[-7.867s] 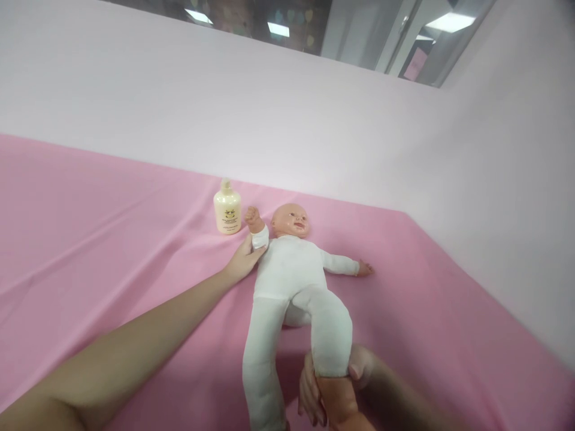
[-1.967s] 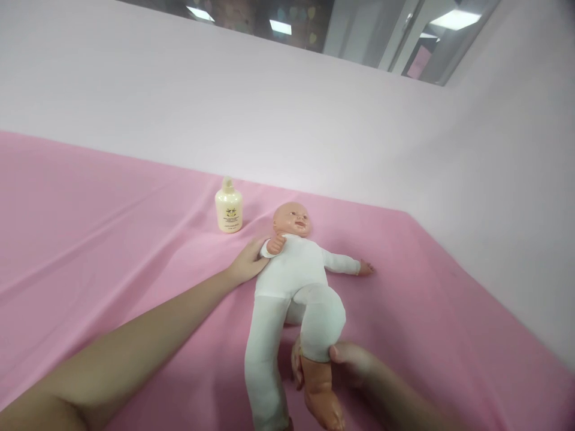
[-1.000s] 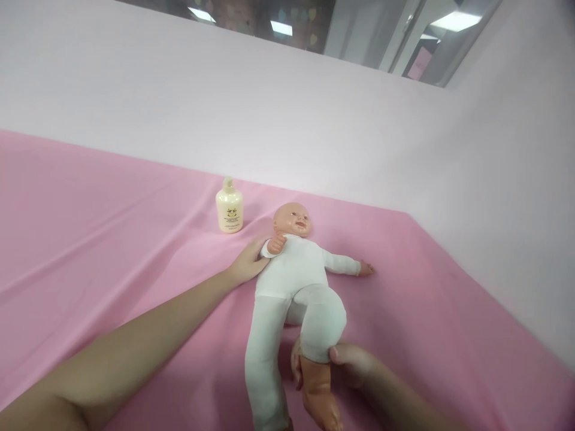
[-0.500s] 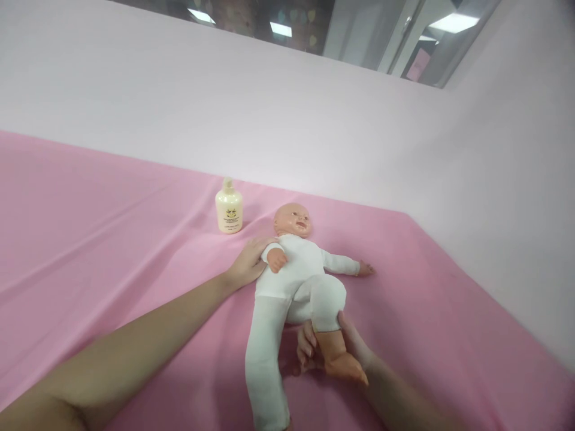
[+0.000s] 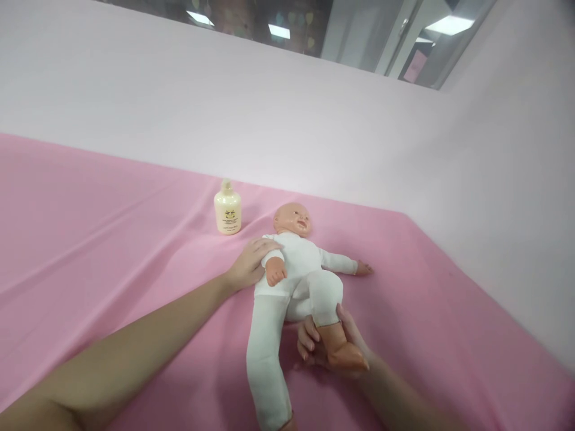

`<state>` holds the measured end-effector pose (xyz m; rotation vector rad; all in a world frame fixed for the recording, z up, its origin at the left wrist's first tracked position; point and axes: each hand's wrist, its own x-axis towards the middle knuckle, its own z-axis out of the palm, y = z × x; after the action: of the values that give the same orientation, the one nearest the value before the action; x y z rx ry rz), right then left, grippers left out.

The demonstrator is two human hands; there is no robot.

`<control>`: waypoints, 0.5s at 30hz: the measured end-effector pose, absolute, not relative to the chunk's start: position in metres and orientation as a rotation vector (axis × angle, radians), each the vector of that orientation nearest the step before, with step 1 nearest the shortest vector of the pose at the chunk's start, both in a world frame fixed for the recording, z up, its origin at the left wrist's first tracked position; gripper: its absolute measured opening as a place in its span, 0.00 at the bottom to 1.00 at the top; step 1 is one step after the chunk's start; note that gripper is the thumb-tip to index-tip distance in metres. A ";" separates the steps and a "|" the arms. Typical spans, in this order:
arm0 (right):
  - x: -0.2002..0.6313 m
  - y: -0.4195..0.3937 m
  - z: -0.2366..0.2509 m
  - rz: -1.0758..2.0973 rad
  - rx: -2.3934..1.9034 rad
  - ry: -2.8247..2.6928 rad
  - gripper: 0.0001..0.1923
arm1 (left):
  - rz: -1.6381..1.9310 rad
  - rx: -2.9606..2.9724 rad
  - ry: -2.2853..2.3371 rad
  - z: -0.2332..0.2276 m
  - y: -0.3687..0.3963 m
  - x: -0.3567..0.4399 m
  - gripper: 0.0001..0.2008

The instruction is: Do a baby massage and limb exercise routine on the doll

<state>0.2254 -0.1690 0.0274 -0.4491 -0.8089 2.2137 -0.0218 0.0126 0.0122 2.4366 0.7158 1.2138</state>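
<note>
Bottle (image 5: 228, 215) stood at eleven o'clock from my left hand (image 5: 248, 263), curled round the nearer arm (image 5: 272, 256) of the doll (image 5: 302, 254), supine at three o'clock; at four, my right hand (image 5: 316, 353) clasped its bent leg (image 5: 326, 297), best supported firmly without twisting.

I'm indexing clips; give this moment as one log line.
doll: on its back, pink cloth beneath | left hand: against its arm | right hand: around its bent leg | bottle: upright, apart from both hands
</note>
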 end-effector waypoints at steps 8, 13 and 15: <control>0.229 -0.174 -0.005 2.250 -0.261 -1.055 0.38 | 1.302 2.049 0.723 0.017 0.016 -0.017 0.15; 0.229 -0.176 -0.002 2.348 -0.219 -1.049 0.36 | 1.332 1.959 0.737 0.012 0.021 -0.016 0.15; 0.228 -0.177 0.001 2.356 -0.173 -1.046 0.35 | 1.350 1.968 0.748 0.011 0.023 -0.016 0.16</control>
<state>0.2280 -0.1770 0.0008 -0.1734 -1.0455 2.3564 -0.0163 0.0226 0.0113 1.9677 0.7483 1.3502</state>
